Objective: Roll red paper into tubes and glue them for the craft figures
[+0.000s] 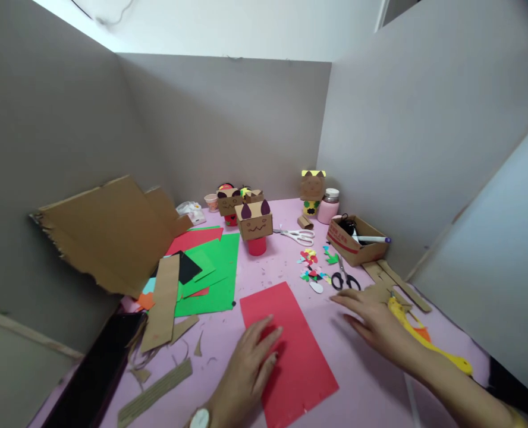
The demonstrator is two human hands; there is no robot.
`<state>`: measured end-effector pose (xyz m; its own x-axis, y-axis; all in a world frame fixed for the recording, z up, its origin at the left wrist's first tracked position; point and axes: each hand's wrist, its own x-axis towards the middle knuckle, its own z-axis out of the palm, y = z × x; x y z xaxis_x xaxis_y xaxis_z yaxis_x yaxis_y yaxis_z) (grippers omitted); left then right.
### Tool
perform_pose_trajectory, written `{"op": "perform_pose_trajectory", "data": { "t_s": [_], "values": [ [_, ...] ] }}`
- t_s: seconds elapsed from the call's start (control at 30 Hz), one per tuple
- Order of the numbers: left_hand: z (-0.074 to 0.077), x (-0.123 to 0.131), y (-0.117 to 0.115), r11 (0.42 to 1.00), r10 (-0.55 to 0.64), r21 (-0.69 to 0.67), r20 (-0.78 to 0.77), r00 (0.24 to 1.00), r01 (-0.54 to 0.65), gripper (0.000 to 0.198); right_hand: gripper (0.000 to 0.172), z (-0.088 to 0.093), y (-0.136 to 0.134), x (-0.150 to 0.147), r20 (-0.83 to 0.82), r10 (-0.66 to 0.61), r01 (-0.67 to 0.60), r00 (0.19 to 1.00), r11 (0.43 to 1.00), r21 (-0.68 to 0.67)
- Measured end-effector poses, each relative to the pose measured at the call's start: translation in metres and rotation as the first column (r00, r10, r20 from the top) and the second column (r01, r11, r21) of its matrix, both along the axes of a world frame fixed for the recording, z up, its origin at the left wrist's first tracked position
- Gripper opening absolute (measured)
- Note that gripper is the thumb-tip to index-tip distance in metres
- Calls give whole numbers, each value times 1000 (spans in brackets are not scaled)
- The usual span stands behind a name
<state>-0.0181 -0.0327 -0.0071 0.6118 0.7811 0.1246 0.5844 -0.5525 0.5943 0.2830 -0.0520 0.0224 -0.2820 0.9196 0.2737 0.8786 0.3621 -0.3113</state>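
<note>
A sheet of red paper (299, 351) lies at an angle in front of me on the pink table. My left hand (253, 356) is over its left side, fingers stretched out and nothing held. Whether the fingertips press on the sheet, I cannot tell. To the right, my right hand (366, 312) reaches forward with its fingers apart and holds nothing. Black-handled scissors (345, 279) lie just beyond its fingertips, beside a small white paper oval (316, 287) and several colourful paper cutouts (311, 270).
Cardboard cat figures (254, 221) stand at the back near white scissors (300, 236). Green paper (222, 288), cardboard strips (161, 303), a large cardboard sheet (103, 232) and a black phone (99, 368) lie left. At right are a small box (355, 244) and a yellow cutter (424, 339).
</note>
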Motion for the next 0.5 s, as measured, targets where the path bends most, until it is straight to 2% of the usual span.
{"op": "perform_pose_trajectory", "data": {
  "t_s": [0.03,0.1,0.17,0.27,0.33,0.4,0.5],
  "values": [
    [-2,-3,-3,993,112,-50,62,992,-109,40,40,1,12,-11,10,40,-40,999,999,-1],
    [-7,-11,-9,941,317,-187,193,929,-282,43,45,0,31,-27,31,107,-106,994,994,-9],
    [-9,-18,-15,878,445,-331,298,844,-345,48,49,-5,41,-37,49,154,-153,987,988,-23],
    [-6,-22,-22,763,566,-577,380,731,-291,63,52,-11,43,-44,52,191,-189,980,981,-39],
    [-2,-19,-23,652,646,-726,384,660,-216,70,48,-12,42,-48,35,199,-197,979,980,-36],
    [1,-14,-20,562,712,-809,369,598,-170,73,41,-13,40,-51,12,203,-203,979,979,-27],
    [-1,-7,-14,509,777,-850,383,500,-139,72,32,-12,38,-55,-12,206,-206,978,978,-12]
  ]
}}
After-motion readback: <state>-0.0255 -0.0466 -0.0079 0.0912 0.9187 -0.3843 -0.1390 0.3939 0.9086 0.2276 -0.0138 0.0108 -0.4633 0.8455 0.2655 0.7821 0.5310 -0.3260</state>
